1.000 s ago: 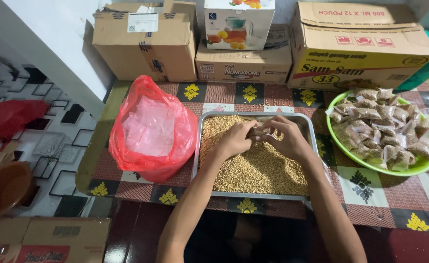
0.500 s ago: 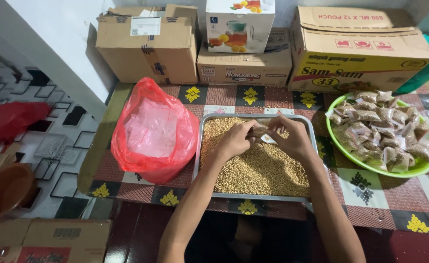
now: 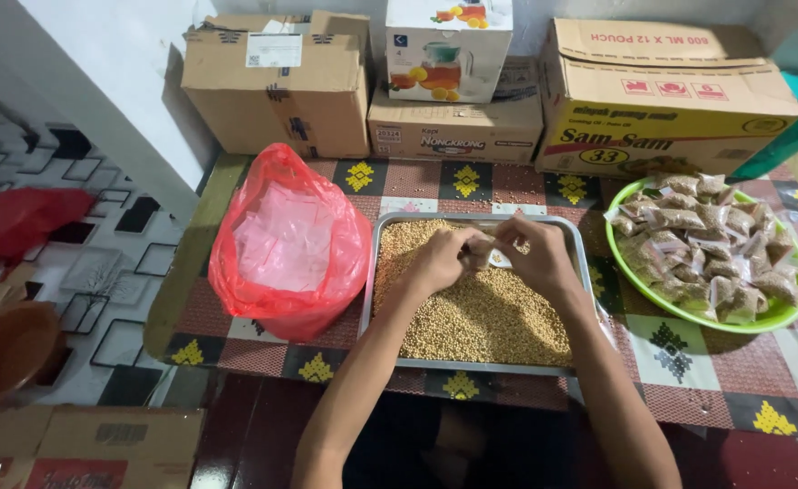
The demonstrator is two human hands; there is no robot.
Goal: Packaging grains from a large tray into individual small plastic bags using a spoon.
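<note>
- The left hand (image 3: 437, 261) and the right hand (image 3: 533, 256) met over the far half of a metal tray (image 3: 379, 263), fingertips turned toward each other
- Between the two sets of fingertips sat a small clear packet (image 3: 497, 259), pinched from both sides; both hands were closed on it, the left at its near-left edge and the right covering its right side
- The packet lay just above the tan grains (image 3: 485, 312) that filled the tray, and only a small patch of it showed between the fingers; how full it was could not be told
- Both forearms crossed the near rim of the tray, the left wrist resting low over the grains
- A red plastic bag (image 3: 292, 243) stood open just beside the tray on its left, with pale empty packets visible inside
- A green round tray (image 3: 689, 312) sat to the right of the metal tray, near but apart from it, heaped with filled packets (image 3: 707, 244)
- Everything rested on a low table covered in a patterned cloth (image 3: 698, 362) of red, black and yellow squares
- Cardboard boxes (image 3: 277, 86) lined the far edge of the table against the wall, well apart from the hands
</note>
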